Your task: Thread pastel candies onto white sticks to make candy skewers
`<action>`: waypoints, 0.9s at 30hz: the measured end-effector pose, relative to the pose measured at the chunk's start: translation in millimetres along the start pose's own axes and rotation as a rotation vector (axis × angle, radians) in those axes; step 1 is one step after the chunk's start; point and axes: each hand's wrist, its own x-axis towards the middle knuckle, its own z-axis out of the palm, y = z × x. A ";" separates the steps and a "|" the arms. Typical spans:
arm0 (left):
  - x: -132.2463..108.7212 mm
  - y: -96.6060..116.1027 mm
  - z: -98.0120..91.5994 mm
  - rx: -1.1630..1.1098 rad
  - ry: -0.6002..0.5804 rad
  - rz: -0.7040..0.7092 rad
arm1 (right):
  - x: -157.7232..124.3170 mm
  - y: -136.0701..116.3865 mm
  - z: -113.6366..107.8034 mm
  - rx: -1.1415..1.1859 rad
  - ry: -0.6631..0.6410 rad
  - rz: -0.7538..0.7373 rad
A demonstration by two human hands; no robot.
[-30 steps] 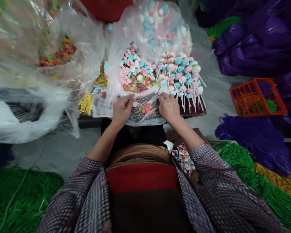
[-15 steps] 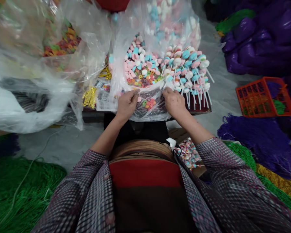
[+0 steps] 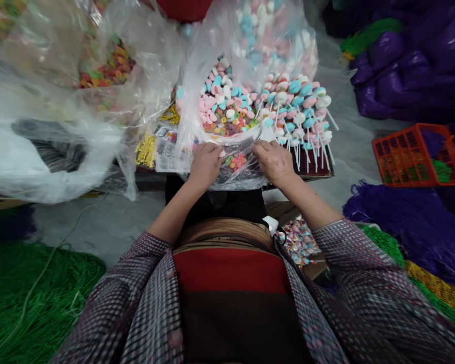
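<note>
At the table's front edge, my left hand (image 3: 207, 163) is closed, with a small pink candy piece (image 3: 222, 153) at its fingertips. Level with it, a short gap to the right, my right hand (image 3: 275, 161) has its fingers curled together; what they grip is hidden. Between the hands, several ring candies (image 3: 235, 162) lie on the clear plastic. Just beyond is an open clear bag (image 3: 191, 119) holding pink, blue and white candies (image 3: 227, 96) and small coloured rings (image 3: 223, 126). Candies on white sticks (image 3: 301, 108) are piled beyond my right hand.
Gold twist ties (image 3: 146, 150) and a printed packet (image 3: 170, 154) lie left of my left hand. Another bag of ring candies (image 3: 114, 63) stands at the back left. An orange basket (image 3: 402, 159) and purple strands (image 3: 405, 222) are on the right, green strands (image 3: 41, 288) on the left.
The whole view has shifted slightly to the right. My left hand has moved a little towards the right hand, the pink candy piece still at its fingertips. My right hand stays about in place.
</note>
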 end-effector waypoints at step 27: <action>2.1 -19.6 0.8 -0.639 0.192 -0.253 | 154.8 -71.4 8.0 0.334 -0.048 0.279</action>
